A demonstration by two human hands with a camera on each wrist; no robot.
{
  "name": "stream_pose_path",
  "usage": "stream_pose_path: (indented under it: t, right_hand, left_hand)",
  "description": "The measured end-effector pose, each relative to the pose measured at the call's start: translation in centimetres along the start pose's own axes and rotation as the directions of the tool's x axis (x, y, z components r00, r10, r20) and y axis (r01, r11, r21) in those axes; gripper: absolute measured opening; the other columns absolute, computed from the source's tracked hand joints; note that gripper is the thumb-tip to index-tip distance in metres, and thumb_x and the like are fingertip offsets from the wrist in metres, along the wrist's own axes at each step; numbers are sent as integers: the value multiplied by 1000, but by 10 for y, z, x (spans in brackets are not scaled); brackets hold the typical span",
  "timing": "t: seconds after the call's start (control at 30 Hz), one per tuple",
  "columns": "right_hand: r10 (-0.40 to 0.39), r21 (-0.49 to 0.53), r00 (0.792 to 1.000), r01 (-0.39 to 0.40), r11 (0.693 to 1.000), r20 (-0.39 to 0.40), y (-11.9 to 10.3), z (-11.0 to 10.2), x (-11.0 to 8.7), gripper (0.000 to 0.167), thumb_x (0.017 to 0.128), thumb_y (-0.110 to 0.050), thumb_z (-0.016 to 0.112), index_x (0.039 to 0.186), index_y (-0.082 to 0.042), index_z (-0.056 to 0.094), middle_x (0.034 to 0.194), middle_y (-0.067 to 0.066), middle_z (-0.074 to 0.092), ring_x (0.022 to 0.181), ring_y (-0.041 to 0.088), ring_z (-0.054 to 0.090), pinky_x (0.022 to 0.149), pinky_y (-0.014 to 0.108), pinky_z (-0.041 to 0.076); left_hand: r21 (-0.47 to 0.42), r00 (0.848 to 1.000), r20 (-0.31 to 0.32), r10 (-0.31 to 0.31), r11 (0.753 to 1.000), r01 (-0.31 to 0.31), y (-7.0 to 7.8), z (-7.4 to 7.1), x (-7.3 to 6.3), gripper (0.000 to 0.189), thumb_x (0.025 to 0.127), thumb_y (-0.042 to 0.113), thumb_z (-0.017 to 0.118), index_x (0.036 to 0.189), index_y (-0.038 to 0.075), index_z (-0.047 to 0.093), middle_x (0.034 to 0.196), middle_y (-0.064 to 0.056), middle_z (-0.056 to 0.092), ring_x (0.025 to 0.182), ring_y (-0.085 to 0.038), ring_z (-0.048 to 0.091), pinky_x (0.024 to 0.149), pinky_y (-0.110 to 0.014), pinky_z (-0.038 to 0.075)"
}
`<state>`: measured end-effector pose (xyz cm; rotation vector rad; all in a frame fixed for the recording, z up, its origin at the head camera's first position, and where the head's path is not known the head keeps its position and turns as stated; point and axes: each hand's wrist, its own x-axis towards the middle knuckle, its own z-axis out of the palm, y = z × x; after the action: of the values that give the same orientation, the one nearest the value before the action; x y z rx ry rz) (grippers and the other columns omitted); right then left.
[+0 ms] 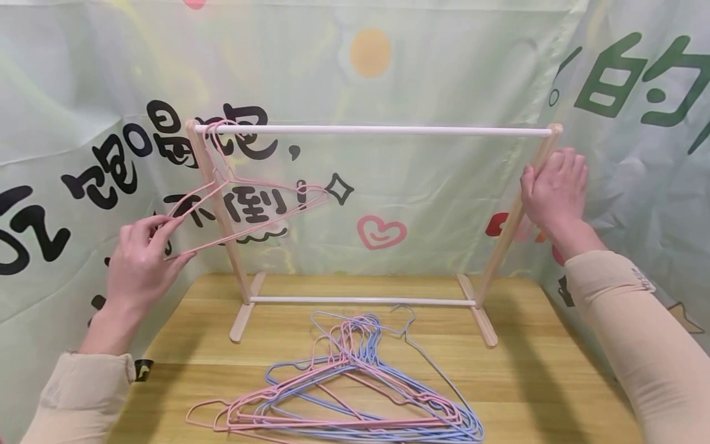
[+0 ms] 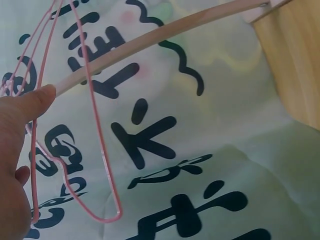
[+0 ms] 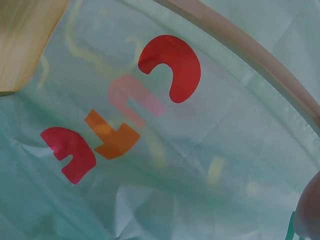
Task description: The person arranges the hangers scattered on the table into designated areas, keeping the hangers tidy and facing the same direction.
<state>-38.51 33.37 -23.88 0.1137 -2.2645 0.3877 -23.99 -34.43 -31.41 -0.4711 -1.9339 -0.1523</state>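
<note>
My left hand (image 1: 141, 259) pinches the left end of pink wire hangers (image 1: 261, 182) between thumb and fingers. Their hooks loop over the left end of the white top rail (image 1: 377, 130) of a small wooden rack. The left wrist view shows the thumb (image 2: 40, 102) across the pink wires (image 2: 102, 145), beside the rack's left post (image 2: 145, 40). At the far side, my right hand (image 1: 557, 188) holds the right post (image 1: 513, 216) below its top, thumb on one side and fingers on the other. The right wrist view catches only a rounded bit of that hand (image 3: 309, 207).
Pink and blue wire hangers (image 1: 355, 422) lie in an overlapping pile on the wooden table (image 1: 310, 287) before the rack. A white lower rail (image 1: 360, 300) joins the posts near flat wooden feet (image 1: 241, 320). A printed pale green cloth (image 1: 432, 74) hangs behind and at both sides.
</note>
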Motion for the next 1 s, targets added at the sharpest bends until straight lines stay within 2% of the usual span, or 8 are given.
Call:
stream_pose_path:
  t: [0.13,0.43,0.57,1.0]
  right_hand:
    - [8,9,1000,-8,1000,2,1,0,0,40,103,-28,38,108,12,38,115,33,36,107,51,33,92,61,27]
    - [14,11,1000,-14,1000,3,1,1,0,42,103,-29,38,111,12,38,117,33,36,108,51,33,92,61,27]
    - [14,8,1000,-14,1000,0,1,1,0,42,104,-29,38,111,12,38,117,33,36,108,51,33,92,61,28]
    - [18,8,1000,-18,1000,3,-1,0,0,41,103,-30,37,108,12,38,115,33,36,106,50,33,90,60,27]
  left_hand:
    - [-3,1000,-9,-3,1000,3,-2,6,-6,80,59,-3,94,134,-2,65,124,-31,58,98,-57,50,76,-62,42]
    - [26,997,-12,-79,996,80,-4,19,-17,84,63,-4,91,141,6,61,131,-26,57,103,-54,49,71,-63,41]
    - [30,996,-10,-84,996,84,-4,24,-18,82,66,-4,88,142,6,60,131,-27,56,102,-54,48,75,-63,40]
    - [50,994,6,-113,992,112,-1,24,-20,78,71,-4,85,143,6,58,134,-26,54,101,-52,45,77,-60,36]
